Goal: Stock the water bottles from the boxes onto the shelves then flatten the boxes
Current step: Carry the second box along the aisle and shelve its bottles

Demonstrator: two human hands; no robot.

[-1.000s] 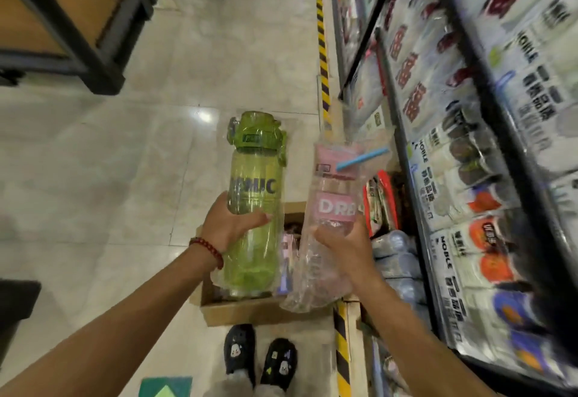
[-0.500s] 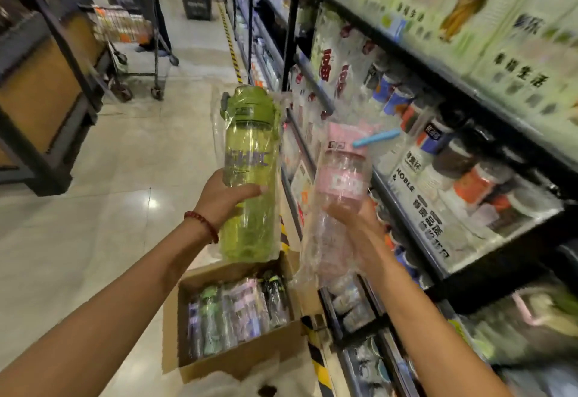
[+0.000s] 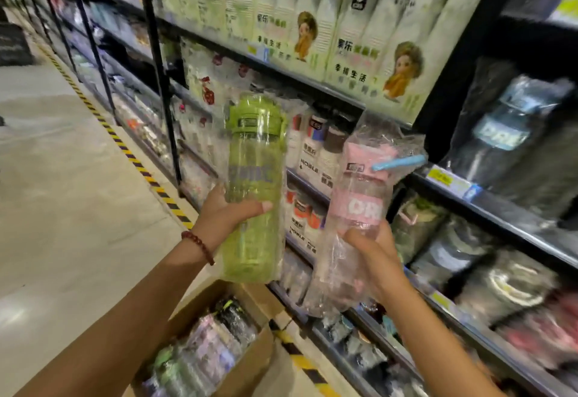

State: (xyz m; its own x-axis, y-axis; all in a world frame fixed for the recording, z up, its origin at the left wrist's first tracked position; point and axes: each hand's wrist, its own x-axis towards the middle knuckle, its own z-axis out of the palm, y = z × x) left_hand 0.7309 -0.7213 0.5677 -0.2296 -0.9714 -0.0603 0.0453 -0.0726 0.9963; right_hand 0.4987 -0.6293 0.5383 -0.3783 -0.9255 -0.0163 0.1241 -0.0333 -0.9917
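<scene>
My left hand [image 3: 223, 213] wraps its grip round the green bottle [image 3: 254, 183], my right hand [image 3: 370, 251] wraps round the pink bottle [image 3: 359, 209]; both are held upright in front of the shelves [image 3: 488, 205], above the open box [image 3: 250, 362]. Best to seat one at a time, base first, label out. Both are translucent, bagged in crinkly plastic, likely slippery.

A pale, glossy tiled floor [image 3: 62, 209] fills the left side, catching soft reflections of overhead light. A yellow-and-black hazard stripe [image 3: 134, 158] runs along the foot of dark metal shelving [image 3: 488, 205] that lines the right and recedes up the aisle. Black uprights [image 3: 159, 77] divide the bays; green-and-white cartons [image 3: 369, 39] crowd the upper tier. The far aisle is dim and blurred
</scene>
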